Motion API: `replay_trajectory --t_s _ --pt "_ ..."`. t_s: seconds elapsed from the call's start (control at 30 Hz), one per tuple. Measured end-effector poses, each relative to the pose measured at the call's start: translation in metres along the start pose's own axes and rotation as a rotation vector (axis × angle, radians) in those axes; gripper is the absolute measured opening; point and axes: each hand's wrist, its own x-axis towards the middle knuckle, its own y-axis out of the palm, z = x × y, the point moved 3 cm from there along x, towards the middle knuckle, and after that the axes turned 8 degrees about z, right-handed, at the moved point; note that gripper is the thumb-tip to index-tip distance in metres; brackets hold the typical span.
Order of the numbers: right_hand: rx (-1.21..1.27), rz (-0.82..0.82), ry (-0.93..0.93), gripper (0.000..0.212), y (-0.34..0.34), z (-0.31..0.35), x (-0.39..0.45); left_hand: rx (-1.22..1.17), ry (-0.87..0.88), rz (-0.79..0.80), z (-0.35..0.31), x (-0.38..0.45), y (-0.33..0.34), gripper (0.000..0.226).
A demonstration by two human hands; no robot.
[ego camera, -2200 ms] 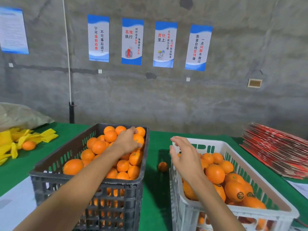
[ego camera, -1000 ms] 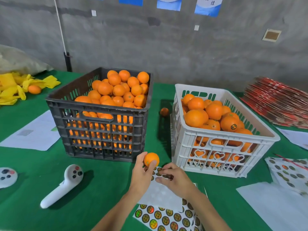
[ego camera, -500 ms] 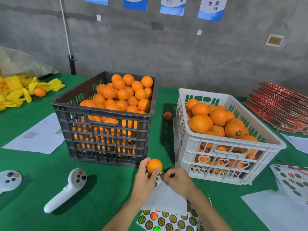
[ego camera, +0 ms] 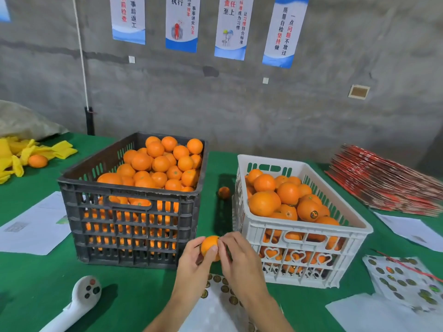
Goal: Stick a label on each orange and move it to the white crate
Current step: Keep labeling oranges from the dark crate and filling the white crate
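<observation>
orange (ego camera: 209, 244) up in both hands, low centre, right in the gap in front of the two crates. left hand (ego camera: 191, 262) cups it from below and the side, fingers curled round the fruit and thumb over its near face. right hand (ego camera: 236, 255) comes in from the other side, fingertips (ego camera: 221, 242) bunched and pressed against the top right of the peel; whether a label sits under them, cannot tell from here.

under the wrists lies a sticker sheet (ego camera: 219, 287) on the green table (ego camera: 36, 279), rows of round dark and gold labels showing. another sheet of labels (ego camera: 402, 281) lies off to the right, near the corner of the white crate.

black crate (ego camera: 129, 221) on the left, heaped high with oranges. white crate (ego camera: 306, 238) on the right, well filled too, and one orange there shows a round label (ego camera: 313, 214). between the crates, further back, one loose orange (ego camera: 224, 192) sits on the cloth.

white controller (ego camera: 79, 300) lies bottom left. papers (ego camera: 33, 226) lie left of the black crate, yellow netting (ego camera: 28, 152) with one orange (ego camera: 37, 161) at far left, red card stack (ego camera: 388, 180) at far right.
</observation>
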Motion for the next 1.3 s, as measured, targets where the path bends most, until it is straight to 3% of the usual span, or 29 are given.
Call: replay_trajectory --t_s 0.17,0.23,0.4,0.53,0.7,0.9,1.0,1.17,1.3 --pt "0.034 0.090 -0.040 0.050 -0.040 0.008 0.021 0.012 0.111 0.020 -0.073 0.015 0.017 0.031" --pt "-0.008 0.033 -0.039 0.059 -0.057 0.007 0.034 0.063 0.167 0.027 -0.103 0.028 0.027 0.037" --pt "0.018 -0.162 0.035 0.054 -0.105 -0.017 0.079 0.215 0.270 0.156 -0.159 0.073 0.062 0.034" --pt "-0.053 -0.121 0.206 0.054 -0.117 -0.054 0.104 0.431 0.331 0.144 -0.180 0.100 0.064 0.054" --pt "-0.099 -0.051 0.375 0.060 -0.127 -0.101 0.123 0.604 0.337 0.075 -0.185 0.122 0.032 0.043" --pt "0.028 -0.004 0.167 0.057 -0.096 -0.084 0.136 0.659 0.312 -0.041 -0.185 0.141 -0.033 0.033" --pt "0.155 0.070 0.065 0.062 -0.070 -0.053 0.155 0.867 0.211 -0.141 -0.194 0.153 -0.086 0.037" --pt "0.346 0.134 -0.016 0.067 -0.028 0.005 0.188 1.317 -0.246 -0.162 -0.198 0.172 -0.174 0.059" --pt "0.459 0.161 -0.036 0.068 -0.002 0.031 0.207 1.521 -0.446 -0.118 -0.194 0.184 -0.213 0.057"
